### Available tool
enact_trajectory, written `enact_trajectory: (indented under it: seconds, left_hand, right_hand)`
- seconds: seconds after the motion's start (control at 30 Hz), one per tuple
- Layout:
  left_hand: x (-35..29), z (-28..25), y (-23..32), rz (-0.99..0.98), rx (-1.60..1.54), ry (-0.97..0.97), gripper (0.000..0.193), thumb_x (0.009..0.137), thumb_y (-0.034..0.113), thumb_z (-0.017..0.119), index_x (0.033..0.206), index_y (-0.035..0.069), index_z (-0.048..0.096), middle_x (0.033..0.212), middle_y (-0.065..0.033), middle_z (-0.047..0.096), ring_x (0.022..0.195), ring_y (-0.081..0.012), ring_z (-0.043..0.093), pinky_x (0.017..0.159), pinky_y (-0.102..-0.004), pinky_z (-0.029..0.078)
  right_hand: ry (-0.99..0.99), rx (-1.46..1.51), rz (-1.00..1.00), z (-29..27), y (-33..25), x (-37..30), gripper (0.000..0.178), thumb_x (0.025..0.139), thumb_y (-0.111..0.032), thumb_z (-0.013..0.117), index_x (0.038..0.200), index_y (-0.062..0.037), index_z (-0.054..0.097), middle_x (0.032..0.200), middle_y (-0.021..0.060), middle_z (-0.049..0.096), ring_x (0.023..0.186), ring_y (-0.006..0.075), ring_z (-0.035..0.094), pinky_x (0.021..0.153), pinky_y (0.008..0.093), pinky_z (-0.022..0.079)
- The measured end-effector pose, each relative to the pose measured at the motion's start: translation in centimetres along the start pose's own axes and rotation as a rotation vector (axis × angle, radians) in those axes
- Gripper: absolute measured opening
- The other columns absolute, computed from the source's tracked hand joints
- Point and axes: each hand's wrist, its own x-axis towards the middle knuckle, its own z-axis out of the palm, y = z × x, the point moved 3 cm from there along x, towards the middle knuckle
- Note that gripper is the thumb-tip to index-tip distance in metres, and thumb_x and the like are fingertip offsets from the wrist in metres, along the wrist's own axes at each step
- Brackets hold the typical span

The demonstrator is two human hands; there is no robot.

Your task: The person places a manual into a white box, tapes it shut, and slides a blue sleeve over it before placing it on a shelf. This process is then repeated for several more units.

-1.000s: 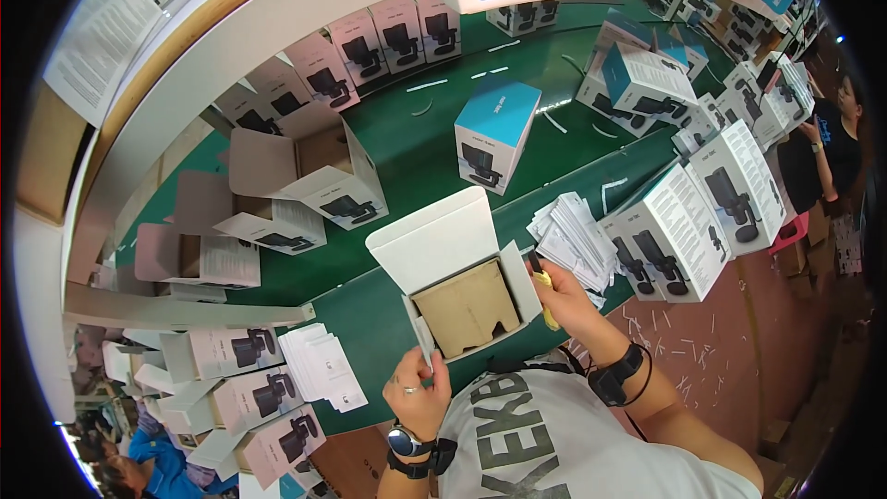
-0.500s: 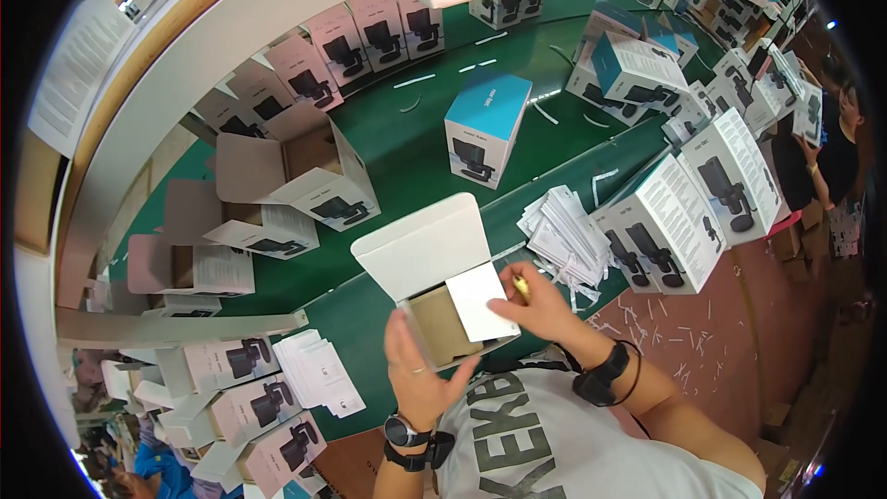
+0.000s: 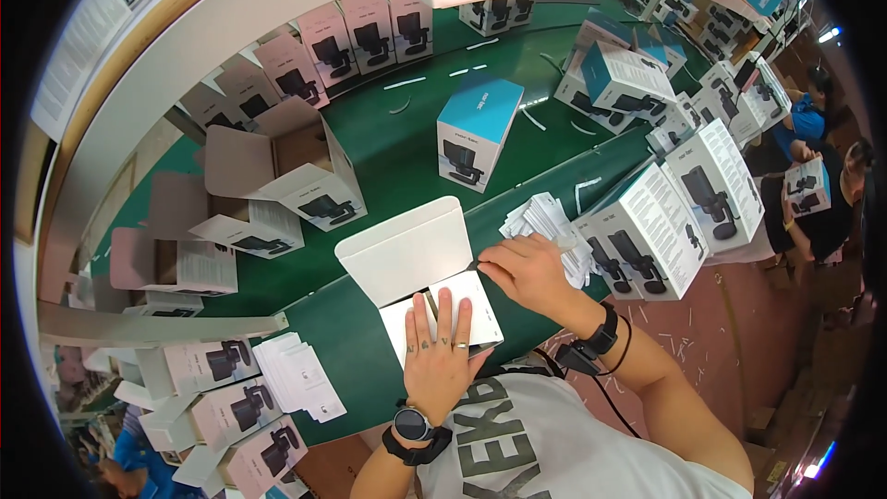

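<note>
An open white carton (image 3: pixel 402 254) stands in front of me on the green bench, its lid flap raised. White flat pieces (image 3: pixel 478 316) cover its opening, with a narrow dark gap between them. My left hand (image 3: pixel 436 344) lies on them, fingers stretched out and palm down. Just right of the raised flap is my right hand (image 3: pixel 531 274), its fingers curled and thumb and forefinger brought together near the carton's corner. Whatever it may hold is hidden. A pile of white folded leaflets (image 3: pixel 545 222) lies beyond the right hand, partly covered by it.
Open printed cartons (image 3: pixel 319 189) stand at the left, with a stack of white sheets (image 3: pixel 300 374) below them. A closed blue-topped box (image 3: pixel 479 134) is at the back. Larger printed boxes (image 3: pixel 637 240) stand at the right. A co-worker (image 3: pixel 813 194) holds a box at far right.
The white piece my right hand held now lies in the carton. My left hand has moved from the carton's side onto its top; my right hand has moved away, up and right.
</note>
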Motion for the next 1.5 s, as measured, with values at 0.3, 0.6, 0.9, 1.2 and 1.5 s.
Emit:
enact_trajectory:
  seconds: [0.3,0.6,0.9,1.2,1.5]
  left_hand:
    - [-0.3,0.0,-0.1,-0.007,-0.049,0.016,0.084,0.086,0.053,0.078,0.144,-0.002,0.053,0.163,-0.0222,0.039,0.150,-0.0540,0.032,0.120,-0.0624,0.030]
    - [-0.2,-0.5,0.0,-0.012,-0.046,0.050,0.080,0.084,0.052,0.079,0.139,-0.002,0.058,0.162,-0.0212,0.042,0.149,-0.0526,0.034,0.120,-0.0613,0.031]
    - [-0.3,-0.5,0.3,-0.009,-0.046,0.030,0.079,0.084,0.051,0.080,0.138,-0.002,0.059,0.163,-0.0207,0.042,0.151,-0.0522,0.032,0.121,-0.0608,0.030]
    - [-0.8,-0.8,0.1,0.002,-0.075,0.179,0.075,0.084,0.045,0.082,0.138,-0.001,0.059,0.140,-0.0199,0.055,0.131,-0.0450,0.051,0.110,-0.0538,0.045]
    - [-1.0,-2.2,1.8,0.076,0.110,-0.010,0.073,0.084,0.040,0.082,0.141,0.000,0.058,0.137,-0.0210,0.056,0.126,-0.0422,0.055,0.108,-0.0498,0.047]
  right_hand:
    - [-0.142,0.207,-0.153,-0.6,1.7,-0.5,0.012,0.084,-0.018,0.082,0.090,-0.0118,0.074,0.081,0.0017,0.072,0.068,0.0221,0.068,0.060,0.0336,0.049]
    - [-0.039,-0.001,-0.159,-0.7,0.5,0.4,0.012,0.086,-0.023,0.079,0.089,-0.0143,0.071,0.080,-0.0005,0.069,0.072,0.0211,0.067,0.063,0.0353,0.050]
    - [-0.283,0.337,-0.068,-1.7,-0.9,-0.5,0.022,0.084,-0.028,0.081,0.091,-0.0107,0.069,0.080,0.0036,0.069,0.074,0.0292,0.068,0.062,0.0373,0.050]
    - [-0.739,0.566,0.483,-3.0,4.6,-14.8,0.027,0.085,-0.023,0.085,0.100,-0.0052,0.072,0.086,0.0099,0.073,0.071,0.0250,0.069,0.065,0.0349,0.052]
    - [-0.072,0.859,0.492,-2.8,-1.3,-1.4,0.037,0.104,-0.024,0.065,0.135,-0.0056,0.064,0.097,0.0076,0.074,0.070,0.0129,0.061,0.066,0.0283,0.051]
